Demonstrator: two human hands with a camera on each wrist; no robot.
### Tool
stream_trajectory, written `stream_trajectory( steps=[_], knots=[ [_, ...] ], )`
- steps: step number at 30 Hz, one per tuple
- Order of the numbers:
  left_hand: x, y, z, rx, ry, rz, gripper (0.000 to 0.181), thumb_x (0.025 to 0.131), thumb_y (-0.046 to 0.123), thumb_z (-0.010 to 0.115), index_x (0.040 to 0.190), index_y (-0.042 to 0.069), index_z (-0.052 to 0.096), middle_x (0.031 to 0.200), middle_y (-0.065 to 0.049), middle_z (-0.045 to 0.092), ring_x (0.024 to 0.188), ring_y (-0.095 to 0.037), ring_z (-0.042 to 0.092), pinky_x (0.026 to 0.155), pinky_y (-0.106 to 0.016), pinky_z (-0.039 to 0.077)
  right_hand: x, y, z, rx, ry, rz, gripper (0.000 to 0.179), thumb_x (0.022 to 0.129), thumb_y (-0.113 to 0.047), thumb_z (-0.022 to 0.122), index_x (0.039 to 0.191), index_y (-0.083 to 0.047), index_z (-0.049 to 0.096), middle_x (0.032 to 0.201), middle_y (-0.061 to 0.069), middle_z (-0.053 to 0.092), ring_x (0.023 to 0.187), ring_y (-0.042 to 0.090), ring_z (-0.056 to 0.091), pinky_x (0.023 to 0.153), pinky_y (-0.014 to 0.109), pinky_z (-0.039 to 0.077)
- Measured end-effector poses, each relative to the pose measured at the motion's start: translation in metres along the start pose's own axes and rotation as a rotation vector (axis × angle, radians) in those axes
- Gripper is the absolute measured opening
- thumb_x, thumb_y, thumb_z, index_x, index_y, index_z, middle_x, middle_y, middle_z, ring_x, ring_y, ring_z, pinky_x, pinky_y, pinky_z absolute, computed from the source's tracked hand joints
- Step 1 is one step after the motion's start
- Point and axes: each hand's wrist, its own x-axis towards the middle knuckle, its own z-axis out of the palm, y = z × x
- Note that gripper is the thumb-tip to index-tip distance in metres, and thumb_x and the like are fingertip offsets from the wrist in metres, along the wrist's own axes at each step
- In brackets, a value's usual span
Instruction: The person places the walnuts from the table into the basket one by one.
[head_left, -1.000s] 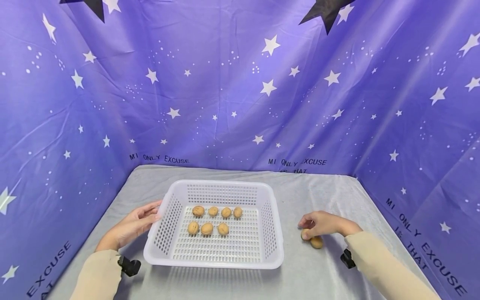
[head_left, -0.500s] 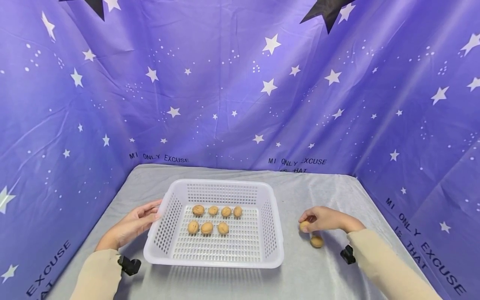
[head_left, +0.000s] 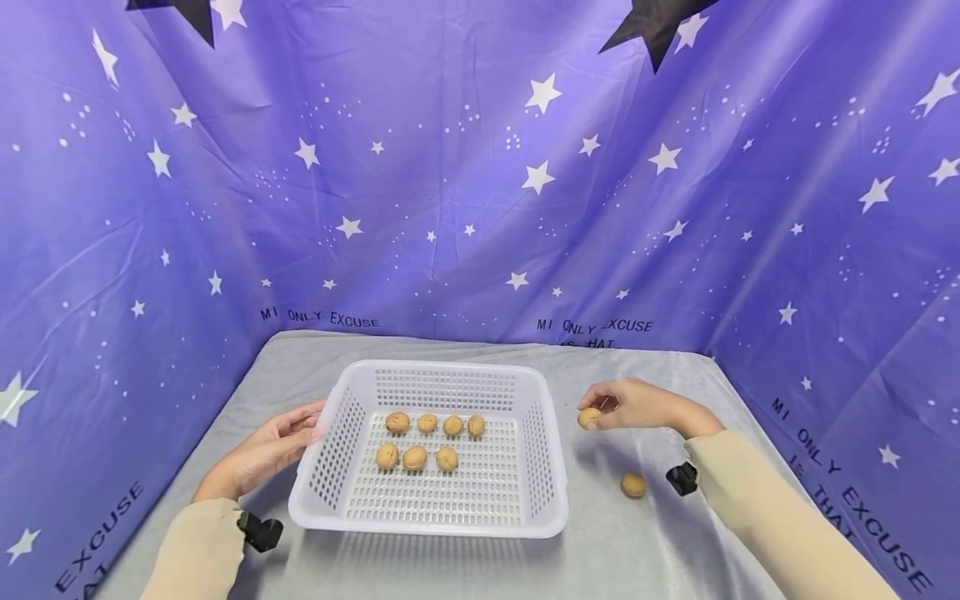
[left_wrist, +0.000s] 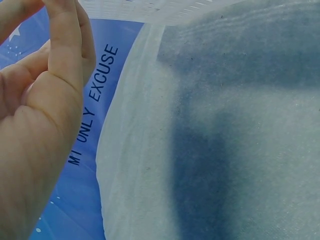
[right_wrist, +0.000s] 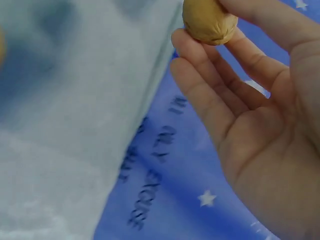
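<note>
In the head view a white plastic basket point(head_left: 435, 528) stands on the table with several walnuts point(head_left: 414, 457) in two rows inside. My left hand point(head_left: 258, 450) holds its left rim, the thumb on the edge; the fingertips are partly hidden there. In the left wrist view that hand point(left_wrist: 55, 90) reaches up towards the basket wall point(left_wrist: 165, 10). Right of the basket, my right hand point(head_left: 637, 406) pinches a walnut point(head_left: 589, 418) above the table, seen closely as a walnut point(right_wrist: 206, 22) between fingers and thumb in the right wrist view. Another walnut point(head_left: 633, 485) lies on the table below this hand.
A grey cloth point(head_left: 600, 550) covers the table. Purple curtains point(head_left: 465, 208) with white stars and printed words rise behind it and on both sides. Each wrist carries a small black camera, such as the left camera point(head_left: 259, 532).
My right hand has lifted one of the two right-hand walnuts and moved it up and left towards the basket. The other walnut stays on the table. My left hand and the basket stay put.
</note>
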Motion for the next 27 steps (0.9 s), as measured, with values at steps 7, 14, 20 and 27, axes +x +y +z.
stream_trajectory(
  steps=[7, 14, 20, 27],
  knots=[
    [0.0, -0.001, 0.001, 0.016, 0.008, -0.008, 0.061, 0.104, 0.004, 0.052, 0.156, -0.006, 0.022, 0.139, -0.019, 0.051, 0.12, -0.019, 0.059, 0.101, -0.028, 0.049, 0.028, -0.034, -0.007, -0.017, -0.019, -0.038, 0.029, 0.09, -0.03, 0.076, 0.113, -0.014, 0.072, 0.105, -0.007, 0.07, 0.097, 0.014, 0.066, 0.088, 0.034, 0.055],
    [0.0, 0.0, 0.002, 0.037, -0.002, 0.006, 0.06, 0.104, 0.004, 0.05, 0.156, -0.005, 0.022, 0.142, -0.022, 0.049, 0.123, -0.018, 0.057, 0.102, -0.027, 0.047, 0.064, -0.069, 0.002, -0.079, -0.124, -0.055, 0.028, 0.089, -0.029, 0.077, 0.113, -0.016, 0.072, 0.105, -0.01, 0.069, 0.096, 0.009, 0.065, 0.088, 0.031, 0.054],
    [-0.001, 0.0, 0.0, 0.028, -0.009, 0.012, 0.06, 0.104, 0.004, 0.05, 0.156, -0.006, 0.02, 0.141, -0.021, 0.05, 0.122, -0.017, 0.057, 0.102, -0.026, 0.047, 0.096, -0.093, 0.019, -0.142, -0.235, -0.055, 0.021, 0.088, -0.026, 0.077, 0.107, -0.019, 0.072, 0.102, -0.011, 0.069, 0.096, 0.008, 0.064, 0.087, 0.03, 0.054],
    [-0.001, 0.001, 0.001, 0.014, -0.009, 0.012, 0.061, 0.104, 0.003, 0.051, 0.155, -0.008, 0.019, 0.14, -0.02, 0.051, 0.12, -0.016, 0.057, 0.102, -0.026, 0.047, 0.125, -0.101, 0.041, -0.176, -0.302, 0.008, 0.021, 0.085, -0.024, 0.081, 0.104, -0.021, 0.072, 0.098, -0.012, 0.067, 0.094, 0.008, 0.061, 0.087, 0.03, 0.052]
  ],
)
